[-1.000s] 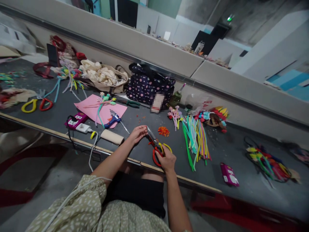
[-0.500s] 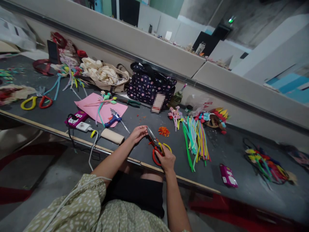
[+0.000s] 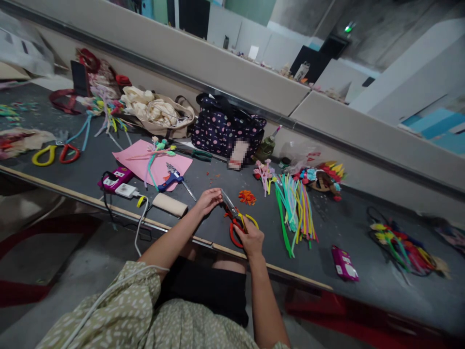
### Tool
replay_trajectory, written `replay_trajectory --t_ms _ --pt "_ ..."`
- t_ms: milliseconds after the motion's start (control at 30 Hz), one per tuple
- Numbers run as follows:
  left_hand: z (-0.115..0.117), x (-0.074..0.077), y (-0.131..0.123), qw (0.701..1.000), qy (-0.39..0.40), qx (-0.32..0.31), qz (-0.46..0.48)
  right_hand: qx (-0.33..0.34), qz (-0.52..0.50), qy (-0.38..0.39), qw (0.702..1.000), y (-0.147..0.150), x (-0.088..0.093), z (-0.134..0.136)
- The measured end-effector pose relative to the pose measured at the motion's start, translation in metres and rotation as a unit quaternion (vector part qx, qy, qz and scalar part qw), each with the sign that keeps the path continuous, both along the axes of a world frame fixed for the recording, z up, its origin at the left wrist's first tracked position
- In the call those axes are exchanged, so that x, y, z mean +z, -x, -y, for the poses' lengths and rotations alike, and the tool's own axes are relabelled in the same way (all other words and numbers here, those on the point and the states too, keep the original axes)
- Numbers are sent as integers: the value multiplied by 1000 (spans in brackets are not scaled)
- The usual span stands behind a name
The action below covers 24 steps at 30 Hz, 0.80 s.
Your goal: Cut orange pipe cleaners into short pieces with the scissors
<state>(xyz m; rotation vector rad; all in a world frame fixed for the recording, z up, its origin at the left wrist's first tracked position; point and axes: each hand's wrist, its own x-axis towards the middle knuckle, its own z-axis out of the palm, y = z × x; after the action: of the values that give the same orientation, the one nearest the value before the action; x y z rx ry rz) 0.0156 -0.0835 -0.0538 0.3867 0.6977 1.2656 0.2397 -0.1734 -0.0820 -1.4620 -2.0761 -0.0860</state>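
My right hand (image 3: 252, 237) is closed around the handles of a pair of scissors (image 3: 230, 203) with one red and one yellow loop. The blades point up and left, with their tips at the fingers of my left hand (image 3: 210, 201). Those left fingers are pinched together, and what they hold is too small to make out. Just right of the blades lies a small heap of orange cut pieces (image 3: 247, 197) on the dark table. More orange-red bits lie under the scissors, partly hidden by them.
A bundle of coloured pipe cleaners (image 3: 296, 211) lies to the right. On the left are a blue glue gun (image 3: 171, 179), a pink sheet (image 3: 132, 157), a cardboard tube (image 3: 170, 205) and a purple power strip (image 3: 118, 180). A dotted bag (image 3: 225, 128) stands behind. The table's front edge (image 3: 290, 276) runs close to me.
Both hands and the scissors stay in almost the same place. The view has shifted very slightly; nothing is visibly picked up or let go.
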Motion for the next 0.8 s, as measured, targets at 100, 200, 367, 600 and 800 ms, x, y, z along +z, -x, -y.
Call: replay_trajectory --t_ms 100,200,367,600,800 --pt "0 0 0 1000 -7 -1 0 3 2 -3 1000 1 0 -1" --pt "0 2 -1 1000 -7 2 0 -1 -6 3 1000 2 2 -1" --pt "1 5 -1 1000 -2 7 -2 -13 -24 1 1000 3 2 -2" --pt "0 3 -1 1000 0 10 -3 -24 -26 17 999 6 5 -1" --pt "1 4 -1 1000 -9 8 0 -58 -26 64 996 10 14 1"
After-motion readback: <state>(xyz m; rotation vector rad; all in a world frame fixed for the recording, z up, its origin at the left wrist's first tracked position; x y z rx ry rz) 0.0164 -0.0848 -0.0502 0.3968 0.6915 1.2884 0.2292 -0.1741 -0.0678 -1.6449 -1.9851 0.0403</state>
